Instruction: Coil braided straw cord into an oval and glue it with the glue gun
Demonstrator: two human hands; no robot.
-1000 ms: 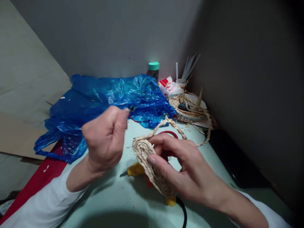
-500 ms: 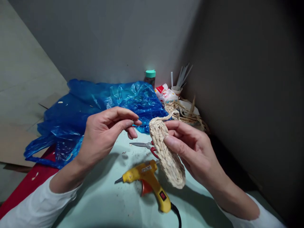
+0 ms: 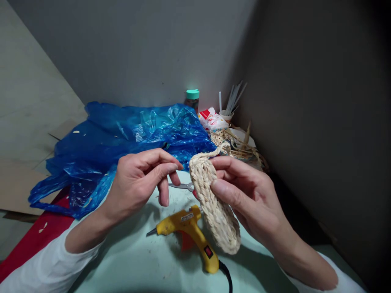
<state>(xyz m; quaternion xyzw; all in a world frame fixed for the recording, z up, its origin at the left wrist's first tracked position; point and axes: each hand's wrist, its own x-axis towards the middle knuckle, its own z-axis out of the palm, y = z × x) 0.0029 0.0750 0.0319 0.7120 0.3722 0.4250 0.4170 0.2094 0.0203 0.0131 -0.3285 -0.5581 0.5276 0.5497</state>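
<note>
My right hand (image 3: 247, 191) grips a long oval piece of braided straw (image 3: 214, 203), thumb on its face and fingers behind it. The piece tilts, its rounded lower end hanging over the table, and a loose braid (image 3: 224, 148) trails from its top. To its left, apart from it, my left hand (image 3: 146, 177) pinches thumb and forefinger together; what lies between them, if anything, is too small to make out. Under the hands lies a yellow glue gun (image 3: 186, 232), its nozzle pointing left. Scissors (image 3: 183, 186) show behind, partly covered by the straw piece.
A crumpled blue plastic bag (image 3: 122, 126) spreads across the back left. Behind it stand a jar with a green lid (image 3: 192, 95) and a cup of white sticks (image 3: 227, 114). Loose straw (image 3: 244, 152) lies at the back right. The glue gun's black cord (image 3: 226, 272) runs toward me.
My left hand has shifted slightly right and down, its lower fingers dropping away from the pinch. The straw piece has swung a little lower, covering more of the scissors.
</note>
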